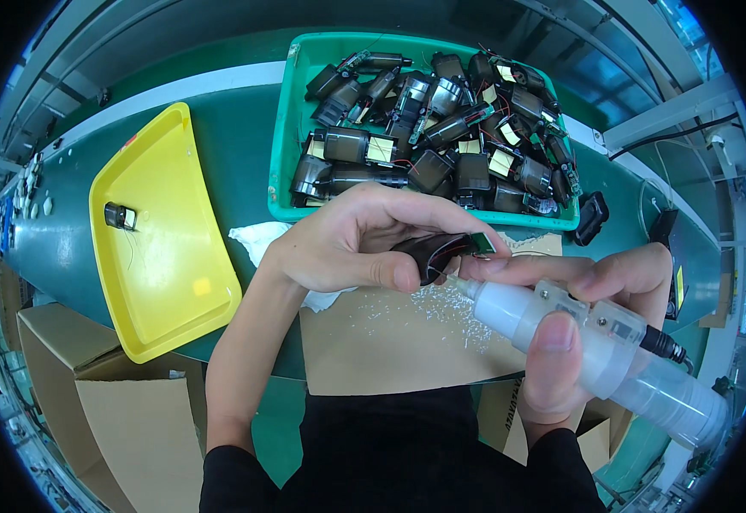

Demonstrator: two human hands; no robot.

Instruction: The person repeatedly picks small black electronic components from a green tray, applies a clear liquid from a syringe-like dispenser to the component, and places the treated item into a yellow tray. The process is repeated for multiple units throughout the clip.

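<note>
My left hand (330,239) is closed around a small dark plastic housing (429,252), which carries a green circuit board (482,243) and thin red and dark wires. My right hand (634,278) grips a white, partly see-through handheld power tool (600,346), its thumb along the near side and its fingers over the clear top piece. The tool's narrow tip points up and left, right at the wires below the housing; whether it touches them I cannot tell. Beneath both hands lies a brown cardboard sheet (373,350) strewn with tiny white bits (467,321).
Behind my hands stands a green bin (281,162) heaped with similar dark housings. A yellow tray (168,282) at left holds one small dark part (120,216). White cloth (257,239) lies by my left wrist. An open cardboard box (138,419) stands lower left; a black object (591,218) sits right of the bin.
</note>
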